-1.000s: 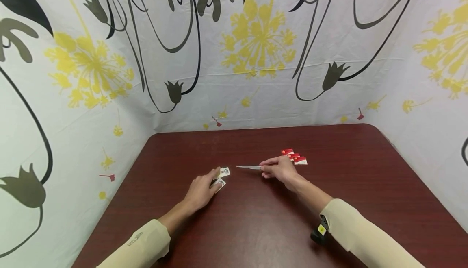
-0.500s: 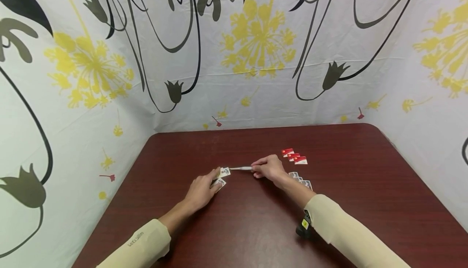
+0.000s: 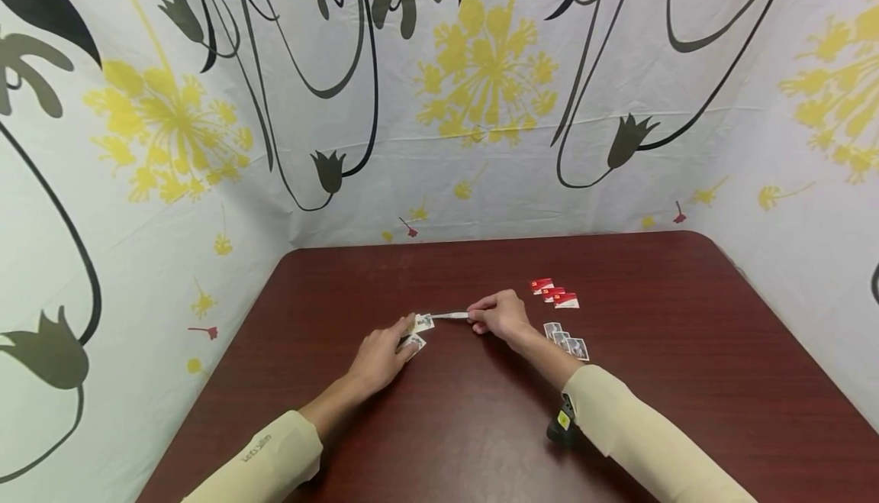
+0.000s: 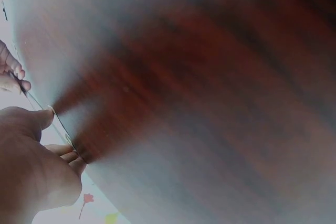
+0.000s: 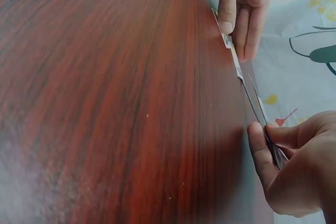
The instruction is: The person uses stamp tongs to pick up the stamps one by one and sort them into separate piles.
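Right hand (image 3: 503, 315) pinching tweezers (image 3: 451, 316), left hand (image 3: 376, 358) spread on pictured cards (image 3: 423, 323), 3 red-white cards (image 3: 553, 295), 3 grey-printed cards (image 3: 562, 340) nearby

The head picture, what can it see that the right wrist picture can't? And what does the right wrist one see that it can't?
Only the head view: three red-and-white cards, three grey picture cards near the right forearm, and both cream sleeves.

Only the right wrist view: a clear gap between the two arms of the tweezers.

Both: the left-hand grip touching two cards, the right-hand grip pinching the tweezers, the wooden table and flower-patterned backdrop.
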{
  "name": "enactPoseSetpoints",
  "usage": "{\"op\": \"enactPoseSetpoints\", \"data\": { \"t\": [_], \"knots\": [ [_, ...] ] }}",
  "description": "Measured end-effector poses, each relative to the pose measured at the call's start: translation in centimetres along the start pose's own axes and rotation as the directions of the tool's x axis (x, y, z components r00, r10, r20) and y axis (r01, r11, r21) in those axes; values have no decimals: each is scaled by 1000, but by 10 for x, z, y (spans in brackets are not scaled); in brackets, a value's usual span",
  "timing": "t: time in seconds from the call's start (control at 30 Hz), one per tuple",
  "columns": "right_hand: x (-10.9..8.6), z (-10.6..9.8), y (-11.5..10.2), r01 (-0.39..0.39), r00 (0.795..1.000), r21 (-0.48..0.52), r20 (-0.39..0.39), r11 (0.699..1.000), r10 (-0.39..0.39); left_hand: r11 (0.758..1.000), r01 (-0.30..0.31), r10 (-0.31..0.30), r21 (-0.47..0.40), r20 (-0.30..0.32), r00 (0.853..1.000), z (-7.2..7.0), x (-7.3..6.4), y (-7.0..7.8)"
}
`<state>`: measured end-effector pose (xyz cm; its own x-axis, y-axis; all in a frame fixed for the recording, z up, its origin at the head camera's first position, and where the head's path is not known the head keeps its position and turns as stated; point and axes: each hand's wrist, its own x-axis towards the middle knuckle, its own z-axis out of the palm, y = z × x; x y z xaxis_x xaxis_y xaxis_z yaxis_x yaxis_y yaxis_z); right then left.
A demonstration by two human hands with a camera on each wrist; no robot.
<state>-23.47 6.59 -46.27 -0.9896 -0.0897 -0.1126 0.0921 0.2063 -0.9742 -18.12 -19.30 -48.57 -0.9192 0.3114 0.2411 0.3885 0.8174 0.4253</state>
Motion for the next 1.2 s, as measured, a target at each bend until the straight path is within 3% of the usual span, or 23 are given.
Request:
{"op": "enactPoseSetpoints", "data": {
  "t": [0.47,0.87,1.2],
  "knots": [
    [-3,5,0,27,997,-70,-67,997,-31,1000,2,-2,12,-4,1000,0,0,2],
    [-2,4,-1,11,1000,-146,-24,989,-14,1000,2,-1,20,-9,1000,0,1,1],
    [-5,4,-1,44,998,-173,-46,984,-53,1000,5,-5,17,-3,1000,-1,1,2]
  ]
}}
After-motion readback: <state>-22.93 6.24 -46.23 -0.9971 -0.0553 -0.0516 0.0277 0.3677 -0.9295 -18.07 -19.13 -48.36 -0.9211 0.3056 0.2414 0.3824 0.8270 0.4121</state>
